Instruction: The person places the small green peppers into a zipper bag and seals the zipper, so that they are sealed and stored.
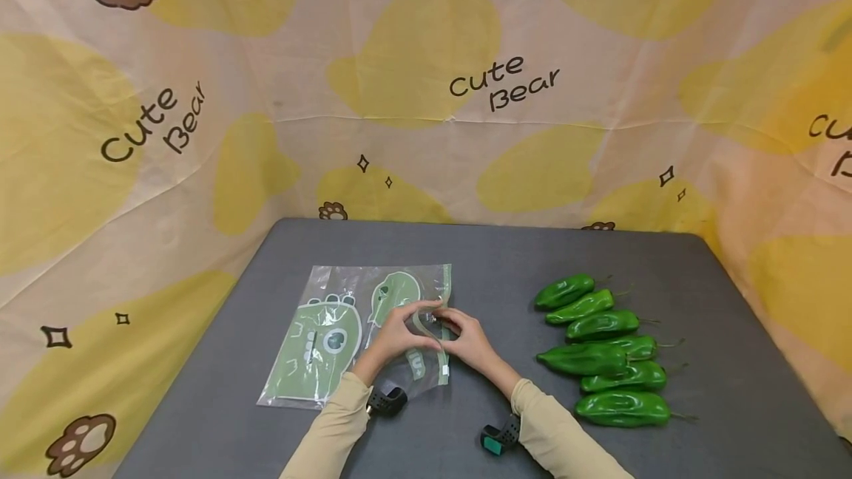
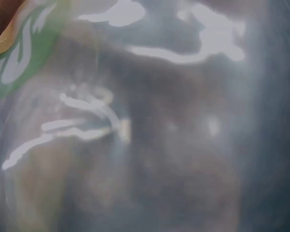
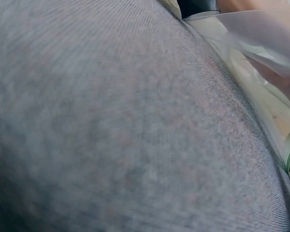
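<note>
A clear zip bag (image 1: 336,372) printed with green cartoon figures lies flat on the table, its green-edged mouth toward the right. My left hand (image 1: 398,335) grips the mouth's near layer, thumb and fingers curved round a raised fold. Facing it, my right hand (image 1: 471,344) pinches the mouth edge, and the plastic bulges apart between the two hands. A small white slider (image 1: 445,371) sits at the lower end of the zip strip. Glare covers the clear plastic (image 2: 154,159) in the left wrist view. In the right wrist view, the bag's edge (image 3: 261,48) shows at the right.
Several green peppers (image 1: 622,408) lie in a loose column on the right of the grey table (image 1: 492,257), one overlapping others. Black wrist straps (image 1: 388,401) hang at both cuffs. A patterned cloth (image 1: 413,58) surrounds the table at the back and sides.
</note>
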Tool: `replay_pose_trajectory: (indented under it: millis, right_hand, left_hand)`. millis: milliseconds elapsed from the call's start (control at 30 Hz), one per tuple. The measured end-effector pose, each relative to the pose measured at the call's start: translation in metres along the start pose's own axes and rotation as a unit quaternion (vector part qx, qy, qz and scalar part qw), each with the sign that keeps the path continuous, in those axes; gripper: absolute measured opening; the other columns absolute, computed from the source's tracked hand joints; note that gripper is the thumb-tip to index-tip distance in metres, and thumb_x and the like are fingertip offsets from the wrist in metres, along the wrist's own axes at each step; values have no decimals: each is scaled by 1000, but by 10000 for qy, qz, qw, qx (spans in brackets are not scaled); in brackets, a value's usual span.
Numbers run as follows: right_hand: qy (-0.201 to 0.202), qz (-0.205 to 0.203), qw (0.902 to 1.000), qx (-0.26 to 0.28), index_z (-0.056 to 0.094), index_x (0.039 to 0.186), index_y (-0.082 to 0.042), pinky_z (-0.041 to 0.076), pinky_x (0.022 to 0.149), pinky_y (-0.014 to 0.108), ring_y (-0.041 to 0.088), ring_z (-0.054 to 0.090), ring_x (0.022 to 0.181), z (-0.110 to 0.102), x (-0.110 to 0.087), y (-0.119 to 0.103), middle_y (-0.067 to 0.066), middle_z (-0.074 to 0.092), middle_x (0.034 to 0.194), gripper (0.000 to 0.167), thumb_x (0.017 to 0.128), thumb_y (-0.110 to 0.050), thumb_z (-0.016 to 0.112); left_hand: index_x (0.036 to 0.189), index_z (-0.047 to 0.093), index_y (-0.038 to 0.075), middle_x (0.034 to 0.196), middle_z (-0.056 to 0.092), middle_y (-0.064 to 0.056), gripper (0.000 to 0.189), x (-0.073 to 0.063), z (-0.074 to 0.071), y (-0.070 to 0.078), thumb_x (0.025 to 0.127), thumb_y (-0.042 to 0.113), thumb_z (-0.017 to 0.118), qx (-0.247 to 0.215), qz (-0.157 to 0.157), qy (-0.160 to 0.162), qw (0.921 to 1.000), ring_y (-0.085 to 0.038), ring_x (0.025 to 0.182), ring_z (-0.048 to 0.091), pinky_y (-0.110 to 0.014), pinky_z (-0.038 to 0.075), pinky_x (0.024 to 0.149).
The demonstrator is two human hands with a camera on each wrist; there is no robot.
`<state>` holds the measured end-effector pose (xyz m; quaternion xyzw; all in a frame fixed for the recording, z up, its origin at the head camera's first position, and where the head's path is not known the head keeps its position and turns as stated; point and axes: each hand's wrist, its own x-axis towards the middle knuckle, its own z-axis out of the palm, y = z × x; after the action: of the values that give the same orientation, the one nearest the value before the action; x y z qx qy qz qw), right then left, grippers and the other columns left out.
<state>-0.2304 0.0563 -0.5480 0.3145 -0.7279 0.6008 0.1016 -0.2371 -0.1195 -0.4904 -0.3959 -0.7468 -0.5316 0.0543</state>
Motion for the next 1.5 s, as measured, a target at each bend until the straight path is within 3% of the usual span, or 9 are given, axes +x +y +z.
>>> replay_pose_trajectory:
  millis: [100, 167, 367, 633, 933, 1267, 1500]
  right_hand:
    - [45, -156, 9998, 113, 54, 115, 4, 44, 86, 28, 24, 52, 106, -1, -1, 2, 14, 54, 114, 45, 79, -18, 69]
    - [83, -39, 9999, 146, 54, 116, 3, 44, 87, 29, 25, 51, 108, -1, -2, 1, 14, 54, 115, 44, 79, -16, 69]
    - [174, 507, 9984, 168, 52, 113, 13, 41, 88, 42, 38, 48, 107, -2, 1, -22, 26, 53, 113, 41, 75, 8, 66]
    - [60, 756, 9966, 317, 49, 111, 20, 38, 89, 49, 44, 45, 107, -7, 6, -46, 33, 49, 112, 40, 75, 11, 64]
    - [122, 767, 9963, 379, 49, 112, 19, 38, 89, 48, 43, 46, 107, -12, 6, -46, 33, 48, 115, 44, 74, 7, 67]
    - [379, 880, 9950, 295, 51, 112, 16, 39, 90, 43, 38, 48, 107, -16, 9, -52, 31, 49, 116, 45, 74, 3, 70]
    - [525, 643, 9957, 399, 51, 110, 18, 40, 89, 44, 41, 49, 105, -18, 8, -51, 33, 50, 112, 43, 72, 7, 69]
  left_hand:
    - [111, 56, -11, 109, 58, -22, 62, -1, -1, -1, 56, 1, 82, -173, -160, 61, 9997, -31, 104, 53, -35, 38, 93]
    - [110, 56, -10, 109, 58, -21, 60, -1, -2, -1, 57, 1, 81, -282, -213, 123, 9993, -29, 104, 53, -35, 38, 93]
    - [109, 56, -11, 108, 59, -22, 57, 1, -5, 1, 58, -3, 80, -671, -256, 334, 9969, -28, 104, 53, -33, 37, 93]
    - [108, 56, -11, 108, 58, -22, 56, 1, -5, 0, 57, -4, 80, -788, -150, 394, 9960, -28, 103, 53, -32, 40, 91]
    - [111, 51, -16, 111, 54, -29, 57, 1, -9, 3, 59, -11, 75, -1540, -211, 474, 9867, -35, 105, 52, -58, 39, 79]
    - [107, 46, -22, 108, 50, -35, 57, 2, -10, -4, 57, -15, 72, -1854, 175, 736, 9797, -41, 100, 52, -39, 43, 87]
    - [109, 46, -22, 111, 50, -35, 59, 1, -7, -16, 60, -5, 74, -2140, 245, 900, 9724, -41, 100, 53, -47, 42, 83]
